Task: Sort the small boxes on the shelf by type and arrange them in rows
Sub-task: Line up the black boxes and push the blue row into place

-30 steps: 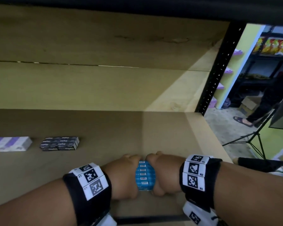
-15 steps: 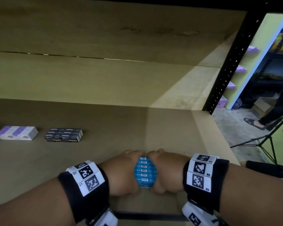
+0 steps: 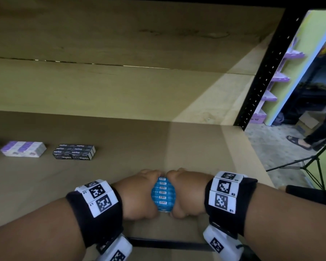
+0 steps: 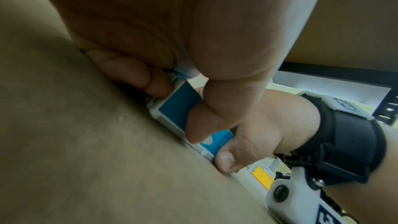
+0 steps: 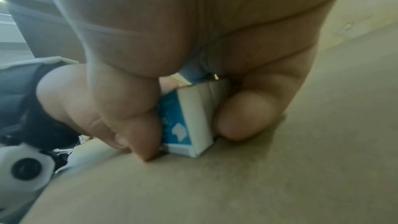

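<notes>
Both hands grip a row of blue boxes point(image 3: 163, 194) standing on the shelf point(image 3: 120, 166) near its front edge. The left hand point(image 3: 139, 194) clasps the row's left side and the right hand point(image 3: 186, 194) its right, fingers curled around the ends. To the left of the blue boxes, well apart, lie black staples boxes point(image 3: 73, 152) and, farther left, a purple-and-white box point(image 3: 23, 151).
</notes>
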